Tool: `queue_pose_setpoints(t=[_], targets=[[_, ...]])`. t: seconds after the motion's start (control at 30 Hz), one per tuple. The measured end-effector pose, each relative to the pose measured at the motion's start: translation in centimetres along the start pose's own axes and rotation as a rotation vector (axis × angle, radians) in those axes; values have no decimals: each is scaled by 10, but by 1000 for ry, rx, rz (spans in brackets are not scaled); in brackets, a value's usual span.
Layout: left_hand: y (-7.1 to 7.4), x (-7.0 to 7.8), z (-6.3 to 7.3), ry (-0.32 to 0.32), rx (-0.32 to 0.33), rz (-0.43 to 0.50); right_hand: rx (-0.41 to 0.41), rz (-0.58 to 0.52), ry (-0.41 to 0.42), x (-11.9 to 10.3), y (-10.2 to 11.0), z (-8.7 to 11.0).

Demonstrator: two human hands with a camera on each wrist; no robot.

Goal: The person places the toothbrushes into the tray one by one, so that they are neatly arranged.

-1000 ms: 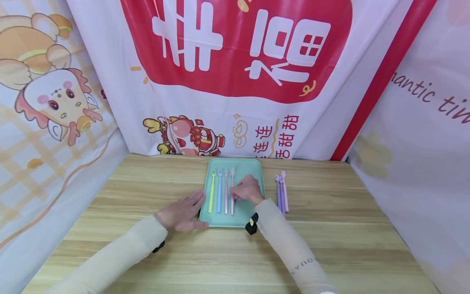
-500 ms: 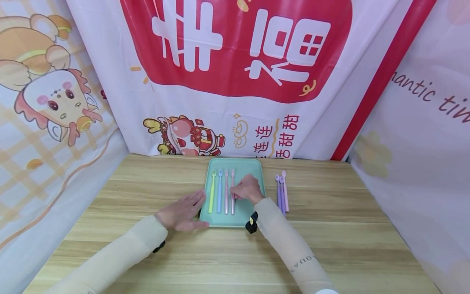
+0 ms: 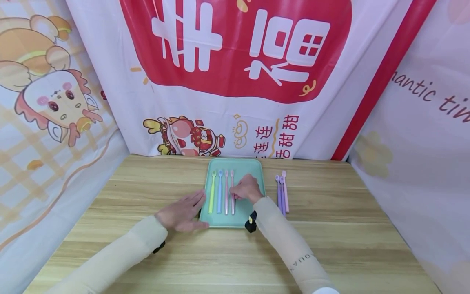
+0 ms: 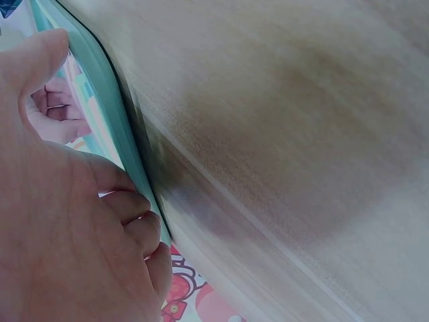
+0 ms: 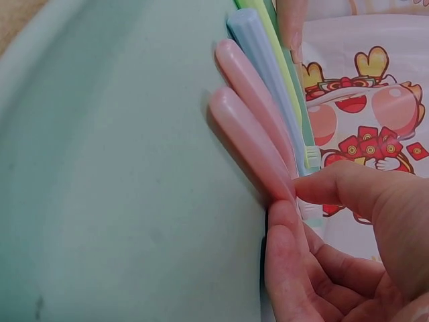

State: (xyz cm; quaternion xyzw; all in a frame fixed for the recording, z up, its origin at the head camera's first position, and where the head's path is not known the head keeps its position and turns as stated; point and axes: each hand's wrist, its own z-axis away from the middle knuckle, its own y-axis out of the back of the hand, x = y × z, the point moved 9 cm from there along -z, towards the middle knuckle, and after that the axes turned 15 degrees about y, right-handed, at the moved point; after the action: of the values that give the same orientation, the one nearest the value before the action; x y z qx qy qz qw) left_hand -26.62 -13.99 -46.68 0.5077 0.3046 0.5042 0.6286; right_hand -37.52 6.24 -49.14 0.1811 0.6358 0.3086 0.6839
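Note:
A mint-green tray [image 3: 240, 220] lies on the wooden table with a row of toothbrushes in it: a yellow-green toothbrush [image 3: 211, 196], a blue toothbrush [image 3: 219, 196] and two pink ones side by side. My right hand [image 3: 247, 188] pinches the rightmost pink toothbrush [image 5: 248, 137] between thumb and fingers, low over the tray floor. Beside it lies the other pink toothbrush [image 5: 258, 84], untouched. Along the tray's left rim rests my left hand [image 4: 74, 201], fingers extended and thumb by the near left corner, holding no toothbrush.
To the right of the tray, purple toothbrushes [image 3: 279, 194] and a pink-lilac toothbrush [image 3: 284, 192] lie close together on the table [image 3: 330, 228]. A printed cloth [image 3: 235, 90] hangs behind the table's back edge, with more printed cloth at both sides.
The rightmost pink toothbrush has shifted very slightly, its head settling level with the neighbouring one. Both hands stay practically where they were.

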Motion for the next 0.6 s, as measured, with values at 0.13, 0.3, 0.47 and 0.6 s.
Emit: queue_pose_setpoints(t=[0.13, 0.3, 0.47, 0.6], targets=[[0, 0, 0, 9, -4, 3, -9, 8, -12, 0, 0, 0], [0, 0, 1, 12, -6, 5, -13, 5, -10, -3, 1, 2], [0, 0, 1, 9, -3, -3, -20, 14, -13, -4, 0, 3], [-1, 0, 1, 10, -4, -2, -18, 15, -10, -4, 0, 3]])
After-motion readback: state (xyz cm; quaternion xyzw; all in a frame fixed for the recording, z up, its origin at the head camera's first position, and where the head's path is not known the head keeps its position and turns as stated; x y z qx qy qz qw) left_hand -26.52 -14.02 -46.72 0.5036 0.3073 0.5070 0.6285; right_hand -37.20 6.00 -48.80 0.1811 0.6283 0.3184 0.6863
